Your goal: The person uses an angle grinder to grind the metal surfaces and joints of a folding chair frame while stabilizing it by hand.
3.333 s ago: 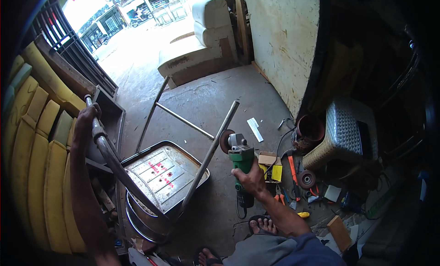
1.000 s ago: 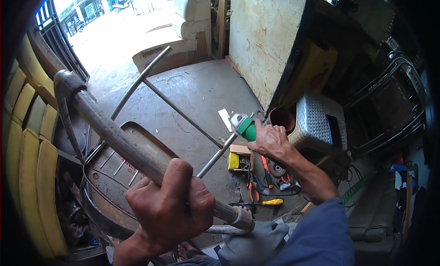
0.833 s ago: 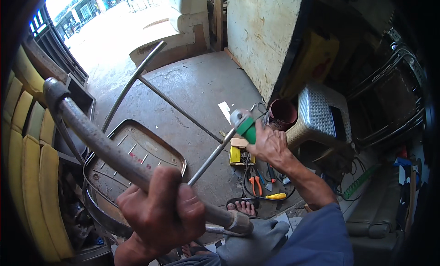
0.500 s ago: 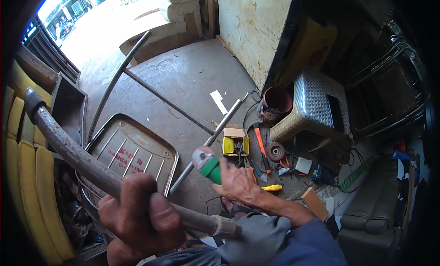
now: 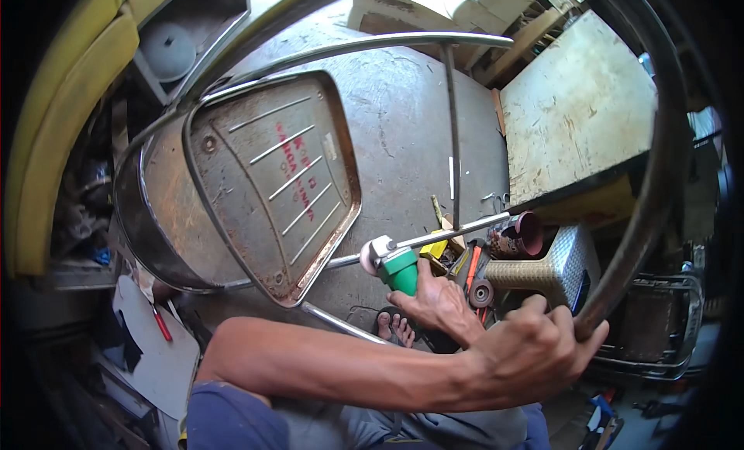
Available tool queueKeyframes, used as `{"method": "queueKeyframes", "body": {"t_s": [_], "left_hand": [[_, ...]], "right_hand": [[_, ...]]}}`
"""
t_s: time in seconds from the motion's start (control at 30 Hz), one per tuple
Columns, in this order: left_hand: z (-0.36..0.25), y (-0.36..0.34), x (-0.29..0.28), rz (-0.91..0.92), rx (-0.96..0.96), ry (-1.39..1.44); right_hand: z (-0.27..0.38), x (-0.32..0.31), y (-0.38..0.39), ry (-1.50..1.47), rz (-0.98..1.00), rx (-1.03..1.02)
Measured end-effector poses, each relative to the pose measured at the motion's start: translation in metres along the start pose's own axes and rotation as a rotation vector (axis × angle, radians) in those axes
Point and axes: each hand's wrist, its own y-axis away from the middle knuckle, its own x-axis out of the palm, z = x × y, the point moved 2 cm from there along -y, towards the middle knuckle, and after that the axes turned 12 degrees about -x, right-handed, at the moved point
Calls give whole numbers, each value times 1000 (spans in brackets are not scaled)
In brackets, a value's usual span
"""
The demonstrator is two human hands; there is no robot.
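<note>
My left arm reaches across to the right, over my right forearm. My left hand (image 5: 539, 341) is closed round the bent tube of a metal chair frame (image 5: 668, 140). Its rusty metal seat pan (image 5: 225, 163), with red lettering and raised ribs, is tilted at the left. In my right hand (image 5: 446, 304) is a green angle grinder (image 5: 400, 272), gripped by its body. The grinder's disc lies close to a straight tube of the frame, beside the seat's lower corner; whether they touch I cannot tell.
Right of the grinder are a yellow box (image 5: 443, 252), an orange-handled hammer (image 5: 473, 268), a round wheel (image 5: 481, 294), a reddish bucket (image 5: 521, 234) and a woven stool (image 5: 570, 268). A red-handled tool (image 5: 162, 326) lies lower left. My bare toes (image 5: 399, 326) are below the grinder.
The chair frame has turned, its seat pan now higher and tilted. My left hand, still holding the frame, has moved from lower left to right across my right forearm. My right hand keeps the grinder.
</note>
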Motion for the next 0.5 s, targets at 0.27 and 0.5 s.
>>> {"method": "queueKeyframes", "body": {"t_s": [0.27,0.5], "left_hand": [[-20,-1,39,46,-19,152],[-13,3,48,-56,51,106]], "right_hand": [[-39,-49,-11,79,-144,258],[57,-32,-51,242,209,-97]]}}
